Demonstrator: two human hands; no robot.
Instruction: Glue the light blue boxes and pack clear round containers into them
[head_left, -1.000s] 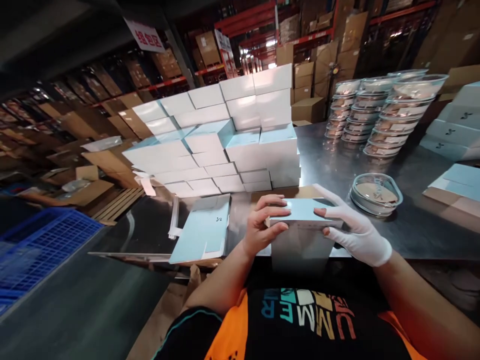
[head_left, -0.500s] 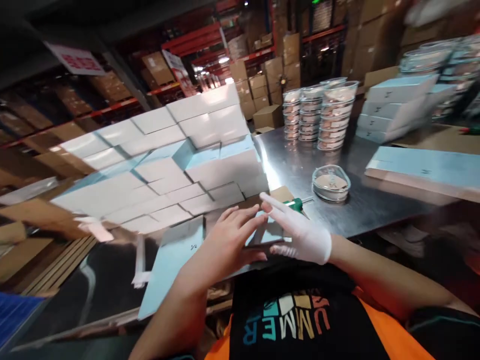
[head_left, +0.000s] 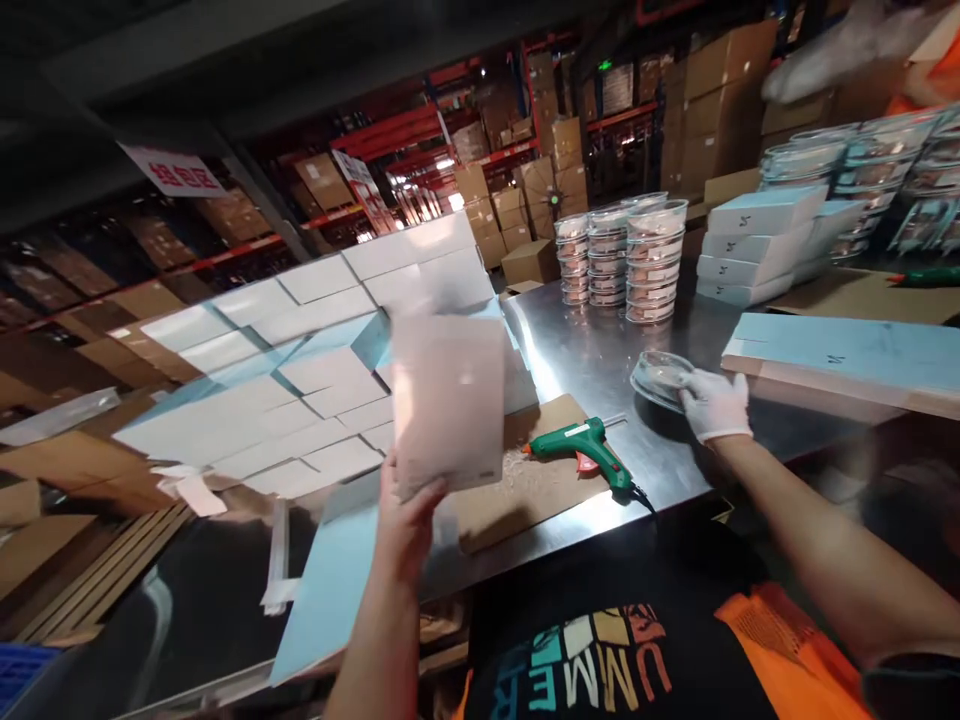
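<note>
My bare left hand (head_left: pixel 411 515) grips the lower edge of a flat white box (head_left: pixel 450 405), held up in front of the stacked boxes and blurred by motion. Its pale face is turned toward me. My right hand (head_left: pixel 716 406), in a white glove, has its fingers on the near right side of a round clear container (head_left: pixel 661 378) on the metal table; the thumb points up. Between my hands, a green glue gun (head_left: pixel 581 445) lies partly on a sheet of cardboard (head_left: pixel 510 510).
White and light-blue boxes (head_left: pixel 255 410) are stacked at the left. Clear round containers (head_left: pixel 656 260) stand in columns at the back of the metal table (head_left: pixel 555 330). A long light-blue box (head_left: pixel 847 350) lies at the right, and a blue panel (head_left: pixel 330 590) at the lower left.
My hands have moved apart. The left has lifted the box up from the cardboard, and the right has moved rightward onto the clear container. The glue gun is now uncovered.
</note>
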